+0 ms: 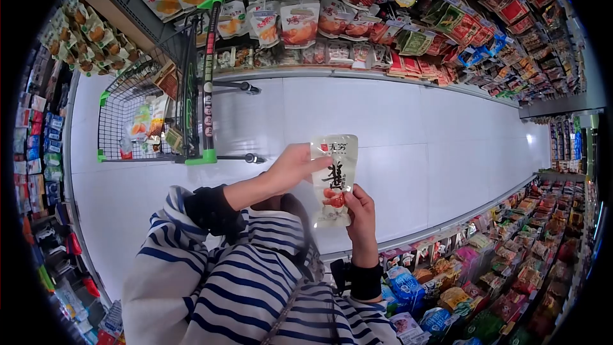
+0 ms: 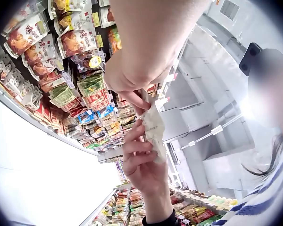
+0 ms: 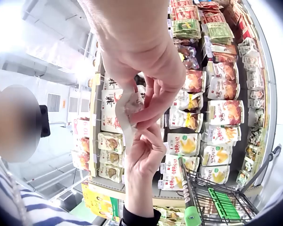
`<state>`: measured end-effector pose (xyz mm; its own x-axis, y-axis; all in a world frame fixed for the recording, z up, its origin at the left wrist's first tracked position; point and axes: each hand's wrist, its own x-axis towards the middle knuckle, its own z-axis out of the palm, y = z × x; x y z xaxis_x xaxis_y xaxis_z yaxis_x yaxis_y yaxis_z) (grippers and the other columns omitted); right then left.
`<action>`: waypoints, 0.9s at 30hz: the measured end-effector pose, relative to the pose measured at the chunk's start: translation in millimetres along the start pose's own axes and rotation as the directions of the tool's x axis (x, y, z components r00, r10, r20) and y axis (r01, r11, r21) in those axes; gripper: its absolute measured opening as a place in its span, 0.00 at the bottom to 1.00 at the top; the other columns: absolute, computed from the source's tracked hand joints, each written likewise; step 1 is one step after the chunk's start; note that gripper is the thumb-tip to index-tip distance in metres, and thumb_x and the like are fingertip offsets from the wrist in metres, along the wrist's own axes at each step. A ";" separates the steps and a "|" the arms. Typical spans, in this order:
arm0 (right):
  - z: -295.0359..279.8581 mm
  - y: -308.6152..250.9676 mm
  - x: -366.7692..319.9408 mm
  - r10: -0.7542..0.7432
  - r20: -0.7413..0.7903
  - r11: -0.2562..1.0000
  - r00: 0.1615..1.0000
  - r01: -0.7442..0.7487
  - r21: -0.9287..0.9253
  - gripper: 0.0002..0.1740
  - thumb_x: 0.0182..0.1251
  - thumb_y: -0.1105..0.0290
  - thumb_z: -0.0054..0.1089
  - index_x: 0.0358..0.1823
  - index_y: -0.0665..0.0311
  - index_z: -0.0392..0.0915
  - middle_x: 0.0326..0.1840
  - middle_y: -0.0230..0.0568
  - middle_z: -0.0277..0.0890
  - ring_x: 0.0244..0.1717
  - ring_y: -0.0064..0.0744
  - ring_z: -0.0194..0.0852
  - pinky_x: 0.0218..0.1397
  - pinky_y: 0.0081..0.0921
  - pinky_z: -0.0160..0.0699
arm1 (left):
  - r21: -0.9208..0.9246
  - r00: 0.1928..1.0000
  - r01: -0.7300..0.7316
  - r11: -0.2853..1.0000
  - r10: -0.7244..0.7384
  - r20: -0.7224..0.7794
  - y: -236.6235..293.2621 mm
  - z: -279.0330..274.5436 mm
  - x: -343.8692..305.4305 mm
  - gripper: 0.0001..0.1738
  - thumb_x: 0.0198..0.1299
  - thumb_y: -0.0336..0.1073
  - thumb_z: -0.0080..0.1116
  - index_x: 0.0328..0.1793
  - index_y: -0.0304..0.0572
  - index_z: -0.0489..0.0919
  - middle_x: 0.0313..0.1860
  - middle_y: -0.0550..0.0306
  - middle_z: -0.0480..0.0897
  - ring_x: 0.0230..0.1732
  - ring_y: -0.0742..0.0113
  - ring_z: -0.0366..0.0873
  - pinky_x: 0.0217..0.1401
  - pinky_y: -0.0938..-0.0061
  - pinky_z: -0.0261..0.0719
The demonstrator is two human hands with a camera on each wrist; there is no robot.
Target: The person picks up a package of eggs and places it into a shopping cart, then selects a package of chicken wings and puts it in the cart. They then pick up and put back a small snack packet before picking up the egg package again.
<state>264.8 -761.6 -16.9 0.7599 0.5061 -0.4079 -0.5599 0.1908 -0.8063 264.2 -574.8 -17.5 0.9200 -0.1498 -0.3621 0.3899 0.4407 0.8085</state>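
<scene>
A cream snack pouch [image 1: 334,182] with dark lettering and a picture of brown food is held upright in front of the striped shirt. My left hand [image 1: 295,167] pinches its upper left edge, thumb across the front and fingers behind. Lower down, my right hand [image 1: 362,214] grips the right edge, its thumb on the face. From the left wrist, the pouch [image 2: 154,134] shows its pale side, with the right hand [image 2: 144,162] curled against it. In the right wrist view the pouch [image 3: 126,117] is seen nearly edge-on between both hands.
A shopping cart [image 1: 207,83] with green corners stands at the left, several packets [image 1: 150,118] in its basket. Hanging snack bags [image 1: 300,22] line the far shelf. Another shelf of packets [image 1: 504,262] runs along the right, across the pale tiled floor [image 1: 447,153].
</scene>
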 end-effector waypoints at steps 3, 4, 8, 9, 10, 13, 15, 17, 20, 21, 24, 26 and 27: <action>-10.2 -9.9 11.1 0.014 0.026 1.000 1.000 -0.015 0.015 0.14 0.61 0.71 0.43 0.44 0.74 0.67 0.36 0.46 0.75 0.35 0.30 0.76 0.40 0.24 0.76 | 0.008 1.000 -0.001 1.000 0.001 -0.008 7.6 4.9 12.9 0.14 0.57 0.37 0.50 0.46 0.35 0.73 0.38 0.58 0.78 0.36 0.75 0.75 0.36 0.79 0.74; -14.6 -13.5 14.0 0.022 0.030 1.000 0.999 -0.022 0.020 0.14 0.61 0.71 0.43 0.44 0.74 0.67 0.37 0.46 0.75 0.35 0.30 0.76 0.40 0.24 0.76 | 0.006 1.000 0.000 1.000 0.000 -0.012 8.4 8.0 17.5 0.14 0.57 0.36 0.50 0.46 0.34 0.73 0.38 0.58 0.78 0.36 0.75 0.75 0.36 0.80 0.75; -40.7 -28.3 25.7 0.032 0.064 0.999 0.997 -0.033 0.022 0.15 0.61 0.71 0.44 0.45 0.74 0.67 0.37 0.45 0.74 0.35 0.28 0.76 0.39 0.23 0.76 | 0.037 0.999 -0.022 0.999 0.023 -0.038 6.7 22.9 39.8 0.15 0.57 0.36 0.50 0.47 0.34 0.72 0.37 0.57 0.78 0.35 0.75 0.75 0.36 0.79 0.75; -49.5 -32.9 29.4 0.034 0.073 0.999 0.997 -0.034 0.004 0.14 0.61 0.71 0.44 0.44 0.74 0.67 0.37 0.44 0.74 0.35 0.28 0.76 0.39 0.23 0.76 | 0.041 0.998 -0.023 0.999 0.025 -0.056 6.5 30.0 46.1 0.15 0.57 0.36 0.50 0.47 0.34 0.72 0.37 0.57 0.78 0.35 0.75 0.75 0.36 0.79 0.75; -59.1 -38.4 33.2 0.036 0.080 0.999 0.996 -0.035 -0.015 0.14 0.61 0.71 0.45 0.44 0.74 0.67 0.37 0.44 0.74 0.35 0.27 0.75 0.39 0.23 0.76 | 0.042 0.997 -0.022 0.999 0.025 -0.073 6.2 37.8 52.3 0.15 0.57 0.37 0.50 0.47 0.35 0.72 0.36 0.57 0.78 0.35 0.75 0.75 0.36 0.79 0.76; -91.5 -60.2 41.7 0.056 0.094 0.998 0.994 -0.054 -0.031 0.14 0.61 0.72 0.44 0.44 0.74 0.67 0.37 0.43 0.74 0.35 0.26 0.75 0.39 0.21 0.75 | 0.106 0.993 0.029 0.994 -0.017 -0.118 7.7 66.5 74.5 0.15 0.58 0.36 0.49 0.48 0.34 0.71 0.37 0.57 0.78 0.35 0.74 0.76 0.36 0.79 0.76; -118.9 -76.9 45.6 0.094 0.112 0.995 0.989 -0.090 -0.042 0.13 0.62 0.72 0.44 0.44 0.74 0.68 0.37 0.42 0.74 0.36 0.25 0.75 0.39 0.21 0.75 | 0.108 0.990 0.037 0.993 -0.022 -0.141 1.6 87.3 93.0 0.13 0.58 0.36 0.49 0.46 0.37 0.72 0.35 0.61 0.79 0.32 0.79 0.75 0.32 0.84 0.74; -151.6 -91.2 50.6 0.142 0.132 0.989 0.981 -0.136 -0.056 0.13 0.62 0.72 0.44 0.44 0.74 0.68 0.37 0.42 0.74 0.36 0.25 0.75 0.38 0.20 0.75 | 0.131 0.989 0.035 0.991 -0.015 -0.150 -2.4 107.6 111.9 0.12 0.58 0.35 0.49 0.46 0.38 0.72 0.34 0.63 0.79 0.31 0.81 0.75 0.29 0.86 0.73; -192.8 -113.5 55.1 0.166 0.174 0.985 0.971 -0.156 -0.070 0.12 0.62 0.72 0.44 0.43 0.74 0.68 0.38 0.42 0.74 0.36 0.24 0.75 0.39 0.20 0.75 | 0.165 0.988 0.017 0.986 0.009 -0.151 -10.5 137.9 137.0 0.12 0.58 0.33 0.48 0.47 0.37 0.71 0.35 0.62 0.79 0.31 0.80 0.75 0.30 0.86 0.74; -202.3 -120.2 56.0 0.168 0.157 0.984 0.973 -0.156 -0.086 0.11 0.61 0.71 0.45 0.41 0.73 0.69 0.35 0.40 0.74 0.34 0.22 0.73 0.36 0.18 0.74 | 0.168 0.988 0.008 0.986 0.018 -0.155 -14.9 146.0 146.3 0.12 0.58 0.33 0.47 0.47 0.37 0.71 0.35 0.62 0.79 0.31 0.80 0.75 0.30 0.86 0.74; -226.5 -140.3 60.4 0.174 0.132 0.978 0.976 -0.156 -0.137 0.10 0.61 0.69 0.47 0.35 0.71 0.72 0.30 0.36 0.74 0.28 0.17 0.71 0.31 0.14 0.71 | 0.174 0.984 -0.003 0.985 0.034 -0.172 -20.8 169.4 169.2 0.12 0.58 0.31 0.46 0.48 0.36 0.70 0.36 0.61 0.78 0.32 0.79 0.75 0.31 0.85 0.75; -241.7 -151.1 63.8 0.175 0.147 0.975 0.973 -0.150 -0.165 0.10 0.61 0.69 0.47 0.34 0.70 0.72 0.30 0.35 0.75 0.28 0.16 0.71 0.30 0.14 0.71 | 0.179 0.982 -0.004 0.984 0.038 -0.185 -20.9 182.8 180.0 0.12 0.59 0.31 0.46 0.48 0.36 0.70 0.36 0.61 0.78 0.33 0.78 0.75 0.31 0.84 0.75; -249.0 -154.9 64.9 0.189 0.165 0.974 0.968 -0.164 -0.154 0.10 0.61 0.71 0.46 0.37 0.71 0.70 0.32 0.38 0.74 0.31 0.19 0.72 0.33 0.16 0.72 | 0.181 0.981 -0.006 0.983 0.041 -0.191 -17.9 189.7 183.5 0.12 0.59 0.30 0.45 0.48 0.35 0.69 0.36 0.61 0.78 0.33 0.78 0.75 0.31 0.84 0.75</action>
<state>483.2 -967.7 -25.2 0.5754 0.6646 -0.4767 -0.6194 -0.0266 -0.7846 433.3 -778.1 -10.5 0.9110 0.0407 -0.4103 0.3847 0.2743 0.8813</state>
